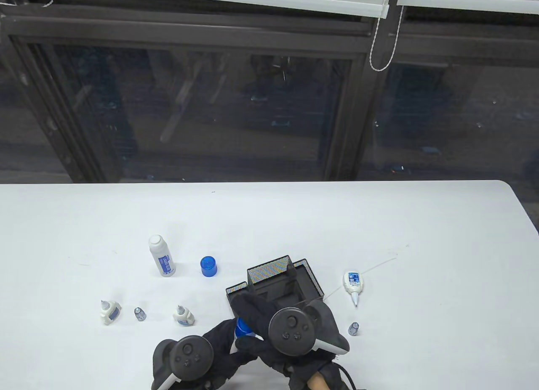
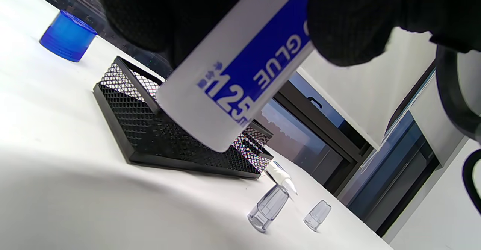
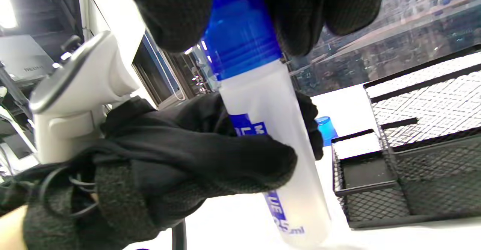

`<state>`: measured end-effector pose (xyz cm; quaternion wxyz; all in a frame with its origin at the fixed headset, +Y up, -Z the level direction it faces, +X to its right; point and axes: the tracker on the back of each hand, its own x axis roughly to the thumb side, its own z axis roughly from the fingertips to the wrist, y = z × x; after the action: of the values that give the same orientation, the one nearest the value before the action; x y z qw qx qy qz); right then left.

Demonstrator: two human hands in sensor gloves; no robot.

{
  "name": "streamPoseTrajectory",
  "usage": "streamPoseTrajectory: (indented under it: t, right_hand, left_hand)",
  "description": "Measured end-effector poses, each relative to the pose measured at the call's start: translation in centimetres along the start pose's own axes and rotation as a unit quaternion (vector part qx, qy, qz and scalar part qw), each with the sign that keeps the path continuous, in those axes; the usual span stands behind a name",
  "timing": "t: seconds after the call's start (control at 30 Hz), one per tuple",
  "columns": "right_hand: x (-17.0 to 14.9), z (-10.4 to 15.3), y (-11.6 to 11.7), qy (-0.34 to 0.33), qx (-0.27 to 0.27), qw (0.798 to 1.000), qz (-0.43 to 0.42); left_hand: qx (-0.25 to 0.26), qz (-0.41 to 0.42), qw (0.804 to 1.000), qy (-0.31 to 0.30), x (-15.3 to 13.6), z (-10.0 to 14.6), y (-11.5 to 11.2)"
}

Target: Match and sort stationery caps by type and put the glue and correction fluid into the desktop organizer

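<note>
Right wrist view: left hand point(image 3: 180, 167) grips the glue bottle point(image 3: 278, 159) just in front of the mesh organizer point(image 3: 424, 144) while right hand point(image 3: 263, 9) pinches its blue cap point(image 3: 240, 43), capping step seemingly underway; next, seat bottle in organizer.

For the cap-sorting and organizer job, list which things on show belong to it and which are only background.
Job: held glue bottle, its blue cap, loose blue cap, uncapped glue bottle, mesh organizer, correction fluid, clear cap.
Background: window, blind cord.
</note>
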<state>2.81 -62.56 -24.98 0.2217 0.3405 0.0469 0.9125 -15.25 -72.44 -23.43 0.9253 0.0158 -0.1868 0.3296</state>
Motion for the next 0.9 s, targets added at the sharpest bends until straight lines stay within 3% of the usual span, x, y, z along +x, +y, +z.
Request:
streamPoseTrajectory:
  t: [0.1,0.13,0.17,0.27,0.3,0.4,0.43,0.6,0.73,0.77,0.9]
  right_hand:
    - [-0.03,0.33,-0.16,0.050,-0.075,0.992,0.086]
    - [-0.16,0.37,-0.18,0.047,-0.083,0.992,0.079]
    - [-0.27,0.35,-0.16,0.039,-0.067,0.995,0.058]
    - [-0.25,0.00,0.18,0.007,0.053,0.998,-0.024]
    - [-0.12,0.02,0.25,0.011,0.055,0.998,-0.007]
    - [0.07,0.32,0.09,0.059,-0.042,0.994,0.084]
    - [0.03,0.33,-0.02,0.058,-0.051,0.992,0.095]
    - [0.10,-0.30,0.47,0.006,0.039,0.999,0.004]
    - [0.28,-0.09,0.29,0.061,-0.065,0.992,0.094]
    - [0.14,-0.10,0.17,0.056,-0.069,0.992,0.084]
    - [-0.08,-0.40,0.23,0.002,0.018,0.999,-0.029]
  left_hand:
    - [-0.006,-0.005,1.000,0.001,-0.11,0.09,-0.14]
    - [-0.006,-0.004,1.000,0.001,-0.13,0.09,-0.15]
    - [-0.005,-0.001,1.000,0.000,-0.14,0.07,-0.11]
    - [0.001,0.002,1.000,0.000,-0.12,0.01,0.02]
    - [0.002,0.004,1.000,0.000,-0.12,0.01,0.04]
    - [-0.007,-0.004,1.000,-0.001,-0.26,0.08,-0.23]
    - [-0.007,-0.004,1.000,-0.001,-0.26,0.06,-0.26]
    - [0.000,0.001,1.000,-0.002,-0.23,0.03,-0.17]
    - [-0.005,0.002,1.000,0.004,-0.38,0.06,-0.31]
    - [-0.004,0.002,1.000,0.003,-0.34,0.05,-0.29]
    - [0.003,0.006,1.000,0.001,-0.25,-0.02,-0.08]
